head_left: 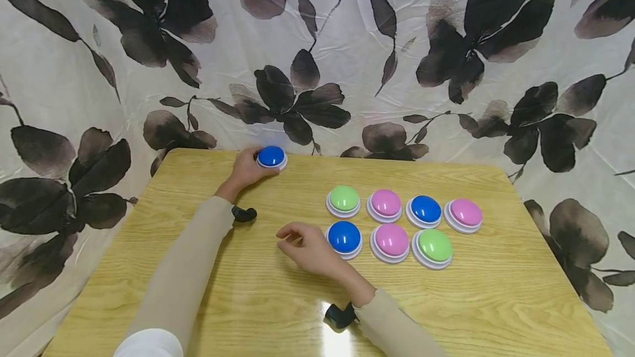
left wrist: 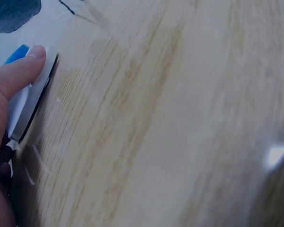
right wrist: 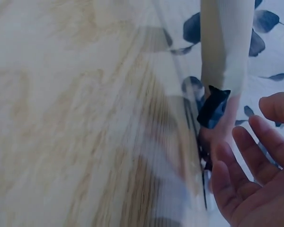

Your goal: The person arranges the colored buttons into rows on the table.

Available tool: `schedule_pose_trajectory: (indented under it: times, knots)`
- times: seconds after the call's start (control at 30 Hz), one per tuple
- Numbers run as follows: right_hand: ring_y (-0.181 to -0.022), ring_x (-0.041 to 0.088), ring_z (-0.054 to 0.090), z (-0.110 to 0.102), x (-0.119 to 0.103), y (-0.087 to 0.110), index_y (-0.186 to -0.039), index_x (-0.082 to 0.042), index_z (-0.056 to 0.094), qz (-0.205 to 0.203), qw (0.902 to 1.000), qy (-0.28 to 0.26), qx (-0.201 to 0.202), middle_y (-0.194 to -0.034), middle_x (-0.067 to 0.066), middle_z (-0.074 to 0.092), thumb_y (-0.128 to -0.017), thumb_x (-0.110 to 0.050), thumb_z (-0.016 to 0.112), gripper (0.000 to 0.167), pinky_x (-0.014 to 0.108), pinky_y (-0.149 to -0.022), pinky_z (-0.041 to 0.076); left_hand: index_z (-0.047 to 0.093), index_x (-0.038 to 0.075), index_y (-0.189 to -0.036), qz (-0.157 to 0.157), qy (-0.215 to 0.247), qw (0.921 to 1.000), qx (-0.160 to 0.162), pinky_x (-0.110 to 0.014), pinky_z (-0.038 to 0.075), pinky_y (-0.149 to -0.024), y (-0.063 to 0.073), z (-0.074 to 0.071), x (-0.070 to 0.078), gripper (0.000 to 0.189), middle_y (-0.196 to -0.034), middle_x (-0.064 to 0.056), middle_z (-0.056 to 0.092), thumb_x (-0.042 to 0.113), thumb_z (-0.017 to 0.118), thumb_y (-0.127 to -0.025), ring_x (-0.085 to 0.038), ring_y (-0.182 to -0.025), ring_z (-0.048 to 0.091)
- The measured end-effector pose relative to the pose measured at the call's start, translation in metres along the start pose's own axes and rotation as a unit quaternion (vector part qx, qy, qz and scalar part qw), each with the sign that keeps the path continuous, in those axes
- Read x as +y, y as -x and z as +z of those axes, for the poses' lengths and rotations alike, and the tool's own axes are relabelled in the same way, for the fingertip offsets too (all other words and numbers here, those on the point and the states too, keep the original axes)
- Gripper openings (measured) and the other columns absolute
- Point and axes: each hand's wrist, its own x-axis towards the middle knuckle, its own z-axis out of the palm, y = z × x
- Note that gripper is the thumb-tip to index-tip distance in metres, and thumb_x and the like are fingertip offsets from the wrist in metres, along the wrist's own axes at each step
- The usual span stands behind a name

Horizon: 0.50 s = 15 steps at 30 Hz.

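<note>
At the table's far left edge my left hand [head_left: 247,168] grips a blue push button [head_left: 271,156] with a white base, thumb on the near side. The left wrist view shows the thumb [left wrist: 23,71] pressed along the rim of the base, close over the wood. My right hand [head_left: 310,249] hovers with loosely bent fingers and nothing in them, just left of another blue button [head_left: 344,237], which it partly overlaps. In the right wrist view the fingers [right wrist: 246,156] are spread apart.
Right of my hands stand two rows of buttons: a green one [head_left: 344,198], a pink one [head_left: 385,203], a blue one [head_left: 425,209] and a pink one [head_left: 465,213] behind; a pink one [head_left: 391,240] and a green one [head_left: 434,245] in front. Flowered cloth [head_left: 347,43] hangs behind the table [head_left: 496,302].
</note>
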Motion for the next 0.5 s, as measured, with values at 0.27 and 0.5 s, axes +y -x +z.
schedule_pose_trajectory:
  times: [0.27,0.5]
  knots:
    - [-0.091,0.009,0.061,0.006,-0.001,-0.01,-0.11,-0.006,0.068,0.015,0.9998,-0.002,0.015,-0.101,-0.005,0.067,-0.095,-0.018,0.065,0.02,0.026,-0.08,0.051,0.049,-0.003,-0.135,0.006,0.017,0.9998,0.002,-0.052,0.038,-0.103,0.01,-0.002,-0.007,0.087,-0.13,-0.022,0.054,0.04,0.088,-0.07,-0.038,-0.121,0.049]
    - [-0.092,0.01,0.061,0.006,0.002,-0.013,-0.11,-0.006,0.068,0.028,0.9993,0.004,0.023,-0.1,-0.005,0.066,-0.094,-0.016,0.065,0.019,0.026,-0.08,0.051,0.048,-0.001,-0.138,0.005,0.032,0.9994,-0.014,-0.051,0.038,-0.103,0.025,-0.005,-0.009,0.091,-0.134,-0.02,0.052,0.045,0.087,-0.07,-0.036,-0.124,0.047]
